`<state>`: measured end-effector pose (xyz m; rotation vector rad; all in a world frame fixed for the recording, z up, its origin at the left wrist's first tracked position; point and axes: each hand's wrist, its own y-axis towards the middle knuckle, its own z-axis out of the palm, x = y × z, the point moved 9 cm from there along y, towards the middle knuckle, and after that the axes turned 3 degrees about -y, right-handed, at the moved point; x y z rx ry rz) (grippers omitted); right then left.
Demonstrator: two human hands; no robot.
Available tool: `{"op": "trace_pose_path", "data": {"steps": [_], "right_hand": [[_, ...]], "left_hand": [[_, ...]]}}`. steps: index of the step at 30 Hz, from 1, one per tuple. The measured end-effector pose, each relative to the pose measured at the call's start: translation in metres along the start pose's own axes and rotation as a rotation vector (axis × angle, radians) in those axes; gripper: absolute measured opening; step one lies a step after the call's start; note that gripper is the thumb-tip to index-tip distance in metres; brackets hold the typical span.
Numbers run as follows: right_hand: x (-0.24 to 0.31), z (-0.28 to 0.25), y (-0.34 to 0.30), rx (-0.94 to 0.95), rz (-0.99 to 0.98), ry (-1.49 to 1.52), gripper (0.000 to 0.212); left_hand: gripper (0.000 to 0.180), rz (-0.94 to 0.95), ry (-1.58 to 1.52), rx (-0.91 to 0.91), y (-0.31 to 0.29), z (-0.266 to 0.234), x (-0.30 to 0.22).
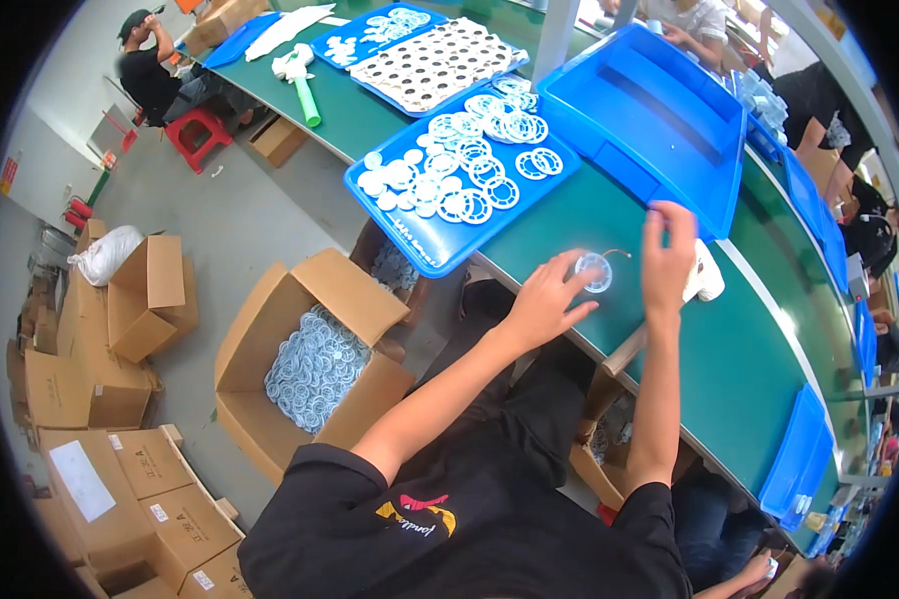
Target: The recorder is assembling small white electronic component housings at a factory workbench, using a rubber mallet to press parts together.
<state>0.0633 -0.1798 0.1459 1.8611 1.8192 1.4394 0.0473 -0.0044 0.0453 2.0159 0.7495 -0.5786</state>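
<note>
My left hand (547,307) lies low over the green table with its fingers spread. Its fingertips touch a clear round disc (594,273), and a thin reddish strand (617,253) runs out beside that disc. My right hand (669,250) is raised to the right, fingers curled together; whatever they may hold is hidden. Under my right wrist lie a white wrapped bundle (707,276) and a pale stick (624,352), partly covered by the arm. Ahead on the left, a blue tray (420,245) carries white rings (476,207) and small white discs (395,178).
An empty-looking blue bin (649,110) stands ahead. Beyond the tray are a holed white sheet (440,65) and a green-handled tool (308,100). An open carton (245,374) of pale rings sits left of me. A person (150,70) sits at far left.
</note>
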Motion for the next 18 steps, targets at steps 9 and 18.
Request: {"op": "trace_pose_path", "data": {"steps": [9, 18], "right_hand": [[0.161, 0.213, -0.019, 0.816, -0.371, 0.148, 0.022], [0.137, 0.288, -0.017, 0.75, -0.262, -0.094, 0.021]], "left_hand": [[0.054, -0.014, 0.051, 0.004, -0.001, 0.015, 0.011], [0.062, -0.023, -0.085, -0.076, -0.005, 0.003, 0.007]]}}
